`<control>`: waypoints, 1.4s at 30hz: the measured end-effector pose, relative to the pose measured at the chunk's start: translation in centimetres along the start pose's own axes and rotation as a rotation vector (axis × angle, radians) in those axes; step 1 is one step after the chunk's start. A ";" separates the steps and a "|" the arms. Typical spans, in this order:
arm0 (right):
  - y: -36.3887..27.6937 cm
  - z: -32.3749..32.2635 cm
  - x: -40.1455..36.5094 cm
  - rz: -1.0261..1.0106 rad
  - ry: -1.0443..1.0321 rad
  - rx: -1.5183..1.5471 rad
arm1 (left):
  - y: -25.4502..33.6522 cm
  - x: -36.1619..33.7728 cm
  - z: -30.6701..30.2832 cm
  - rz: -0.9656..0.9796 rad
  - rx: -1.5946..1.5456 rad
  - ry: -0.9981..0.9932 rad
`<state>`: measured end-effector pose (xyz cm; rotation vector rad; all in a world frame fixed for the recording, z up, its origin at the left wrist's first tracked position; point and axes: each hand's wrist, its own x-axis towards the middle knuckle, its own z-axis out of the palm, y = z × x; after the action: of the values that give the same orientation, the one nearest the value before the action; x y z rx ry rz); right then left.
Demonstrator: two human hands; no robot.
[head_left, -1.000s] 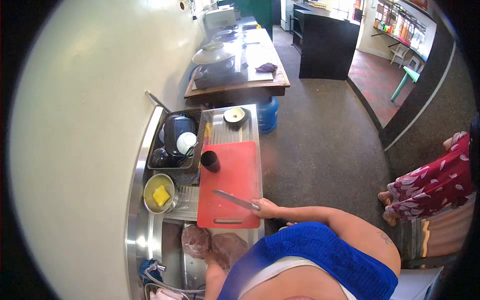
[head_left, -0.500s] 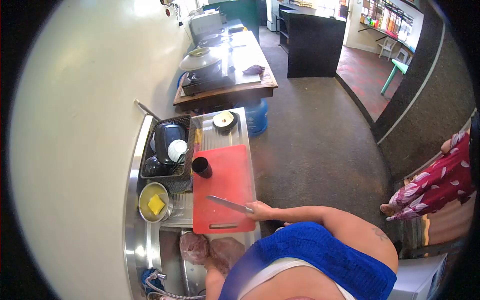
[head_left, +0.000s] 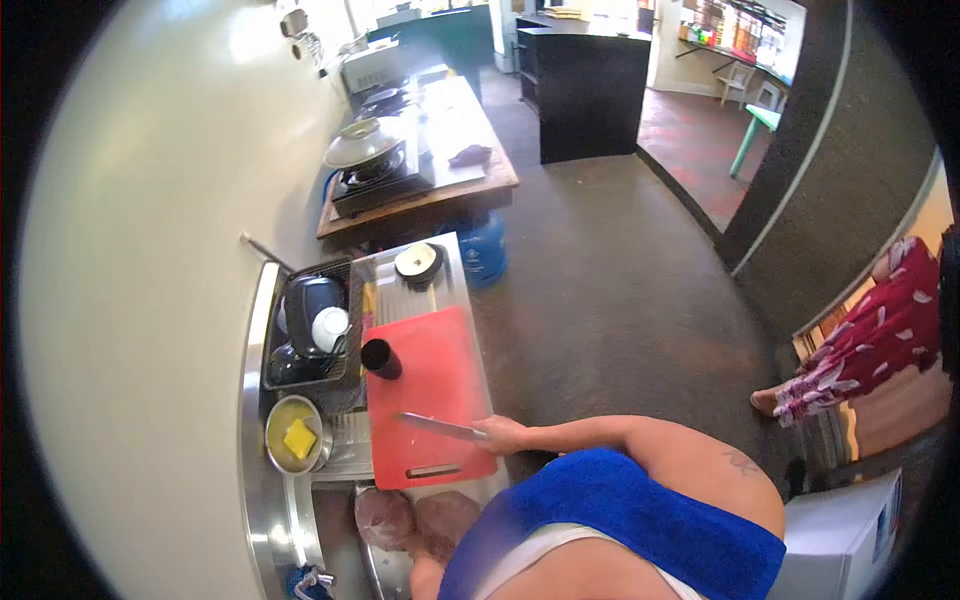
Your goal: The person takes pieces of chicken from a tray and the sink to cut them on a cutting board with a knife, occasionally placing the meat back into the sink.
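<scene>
My right hand [head_left: 502,435] is closed round the handle of a knife [head_left: 440,426], whose blade lies over the red cutting board [head_left: 440,375]. A black cup [head_left: 380,358] stands on the board's left side. Below the board, my left hand [head_left: 422,552] is at two bags of what looks like raw meat, the left one [head_left: 385,519] and the right one [head_left: 446,522], over the sink. Its fingers are mostly hidden by the bags, so its grip is unclear.
A dish rack [head_left: 312,325] and a metal bowl with a yellow sponge [head_left: 298,436] stand left of the board. A small round container [head_left: 417,262] sits behind it. The stove table [head_left: 480,180] is farther back. A person in a red patterned garment [head_left: 870,335] stands at right.
The whole view has shifted, so the counter and tables appear further left and slightly lower. My right hand still holds the knife over the board, and my left hand stays at the bags.
</scene>
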<state>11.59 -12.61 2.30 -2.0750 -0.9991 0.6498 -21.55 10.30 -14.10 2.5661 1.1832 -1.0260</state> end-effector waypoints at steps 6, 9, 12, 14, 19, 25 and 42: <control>0.3 -0.1 -0.4 -0.042 0.046 -0.021 | 4.5 3.6 -5.0 0.062 -0.063 0.109; -1.8 -2.0 -1.5 0.095 -0.052 0.049 | 7.5 5.5 -8.1 0.117 -0.088 0.159; 0.4 0.6 -0.8 -0.034 0.079 -0.023 | 10.3 6.8 -10.4 0.173 -0.094 0.189; 0.8 1.1 -0.7 -0.008 0.035 0.001 | 11.7 7.5 -11.7 0.209 -0.089 0.202; 0.7 1.2 -1.1 -0.062 0.061 -0.057 | 13.8 8.7 -13.1 0.262 -0.080 0.220; 0.6 1.3 -1.1 -0.070 0.058 -0.069 | 14.6 9.5 -13.5 0.290 -0.080 0.219; 1.7 2.7 -0.4 -0.072 0.125 -0.047 | 14.6 9.6 -14.8 0.274 -0.109 0.218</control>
<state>10.26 -12.62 -0.64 -2.0820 -1.0213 0.4580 1.11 12.05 -11.16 2.7061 0.8659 -0.6202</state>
